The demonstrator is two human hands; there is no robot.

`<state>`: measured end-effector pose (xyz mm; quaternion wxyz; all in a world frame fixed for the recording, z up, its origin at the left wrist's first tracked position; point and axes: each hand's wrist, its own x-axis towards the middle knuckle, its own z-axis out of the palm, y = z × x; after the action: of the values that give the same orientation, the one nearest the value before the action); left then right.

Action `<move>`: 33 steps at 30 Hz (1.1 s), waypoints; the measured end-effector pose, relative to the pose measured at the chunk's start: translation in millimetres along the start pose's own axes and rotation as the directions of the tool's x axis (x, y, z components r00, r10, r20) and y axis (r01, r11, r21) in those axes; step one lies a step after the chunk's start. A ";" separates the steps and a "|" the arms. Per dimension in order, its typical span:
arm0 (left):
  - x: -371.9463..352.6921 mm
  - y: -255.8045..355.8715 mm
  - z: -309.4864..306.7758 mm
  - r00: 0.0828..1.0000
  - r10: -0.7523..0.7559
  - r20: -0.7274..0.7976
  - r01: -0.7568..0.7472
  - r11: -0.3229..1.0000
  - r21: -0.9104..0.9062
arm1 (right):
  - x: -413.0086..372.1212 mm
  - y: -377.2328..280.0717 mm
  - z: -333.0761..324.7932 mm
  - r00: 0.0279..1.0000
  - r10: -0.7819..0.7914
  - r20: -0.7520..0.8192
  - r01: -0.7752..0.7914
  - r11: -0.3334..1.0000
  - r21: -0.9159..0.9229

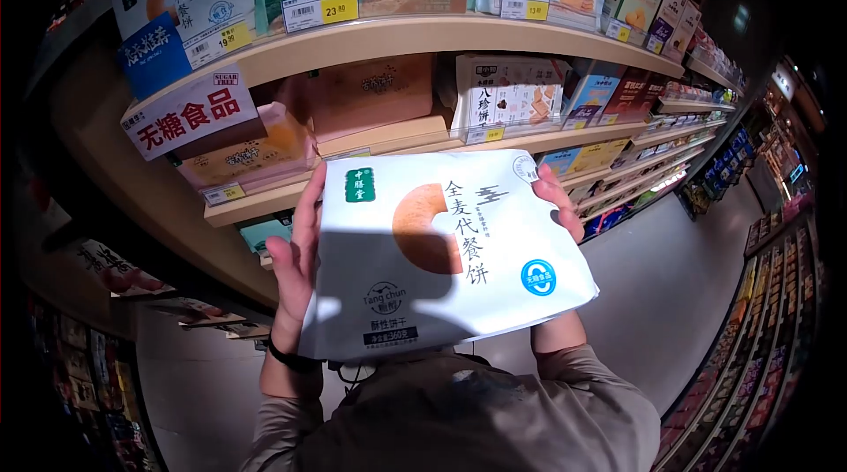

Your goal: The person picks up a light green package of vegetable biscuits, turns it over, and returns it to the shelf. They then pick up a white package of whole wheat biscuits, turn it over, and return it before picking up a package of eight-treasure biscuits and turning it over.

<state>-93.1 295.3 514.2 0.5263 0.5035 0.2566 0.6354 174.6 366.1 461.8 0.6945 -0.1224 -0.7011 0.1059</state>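
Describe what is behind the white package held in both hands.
Beyond the white package, a shelf and pink package show above, and a shirt below. Whatever it directly covers cannot be seen.

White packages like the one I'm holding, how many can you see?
2: the held package, between your left hand and right hand, and a matching package at the left of the upper shelf, partly behind a blue card. More may be hidden.
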 end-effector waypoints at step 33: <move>24.9 -6.2 16.2 0.966 0.252 0.058 -0.259 0.934 0.248 | -78.5 28.5 -3.1 0.645 0.760 0.078 -0.727 0.580 0.368</move>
<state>-74.2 317.0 524.0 0.3739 0.6036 0.2613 0.6539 178.8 368.0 378.3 0.6257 -0.2773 -0.5207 0.5104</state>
